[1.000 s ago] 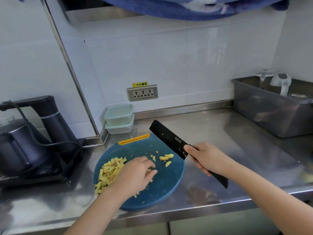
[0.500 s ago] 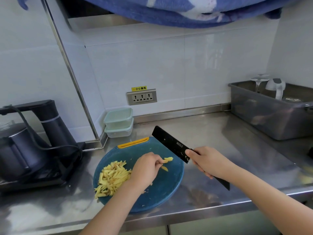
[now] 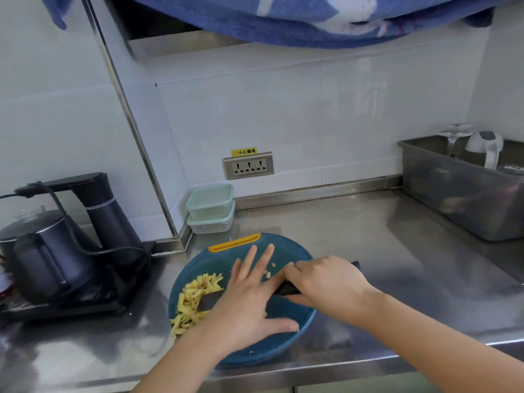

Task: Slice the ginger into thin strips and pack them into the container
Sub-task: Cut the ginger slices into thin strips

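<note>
Seemingly scooping, the right hand [image 3: 326,285] is gripping the knife [image 3: 208,301] while the left hand [image 3: 249,302], fingers spread, is steadying its flat blade against the ginger strips [image 3: 192,296] piled left on the board [image 3: 269,350], best kept low.

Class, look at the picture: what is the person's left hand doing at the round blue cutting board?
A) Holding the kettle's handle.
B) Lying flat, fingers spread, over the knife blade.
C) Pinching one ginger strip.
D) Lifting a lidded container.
B: the left hand lies flat with straight, spread fingers over the blade of the black knife, whose handle the right hand grips, above the round blue cutting board.
</note>
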Demonstrator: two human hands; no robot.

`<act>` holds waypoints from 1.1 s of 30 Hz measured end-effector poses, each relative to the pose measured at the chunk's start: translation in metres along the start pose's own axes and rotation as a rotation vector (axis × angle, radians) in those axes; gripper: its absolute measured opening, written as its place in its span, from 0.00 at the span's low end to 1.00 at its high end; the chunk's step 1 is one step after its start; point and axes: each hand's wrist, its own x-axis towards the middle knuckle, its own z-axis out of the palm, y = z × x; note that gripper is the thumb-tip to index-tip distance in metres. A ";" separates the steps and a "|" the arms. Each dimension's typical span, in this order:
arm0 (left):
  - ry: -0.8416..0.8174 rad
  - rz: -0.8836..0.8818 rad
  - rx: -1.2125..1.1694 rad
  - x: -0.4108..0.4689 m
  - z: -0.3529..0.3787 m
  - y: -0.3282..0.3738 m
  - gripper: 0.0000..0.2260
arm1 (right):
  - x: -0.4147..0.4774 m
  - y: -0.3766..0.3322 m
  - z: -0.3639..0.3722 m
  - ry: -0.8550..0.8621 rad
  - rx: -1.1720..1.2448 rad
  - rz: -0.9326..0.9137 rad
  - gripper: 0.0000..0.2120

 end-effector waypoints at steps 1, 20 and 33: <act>-0.003 -0.024 0.021 -0.001 0.003 -0.005 0.40 | 0.001 -0.001 0.002 0.014 -0.008 -0.025 0.16; 0.042 -0.282 -0.062 -0.013 -0.012 -0.081 0.30 | -0.025 0.057 0.032 -0.239 0.239 0.640 0.19; 0.004 -0.167 -0.344 0.079 0.011 -0.023 0.17 | -0.022 0.053 0.086 -0.223 0.240 0.703 0.19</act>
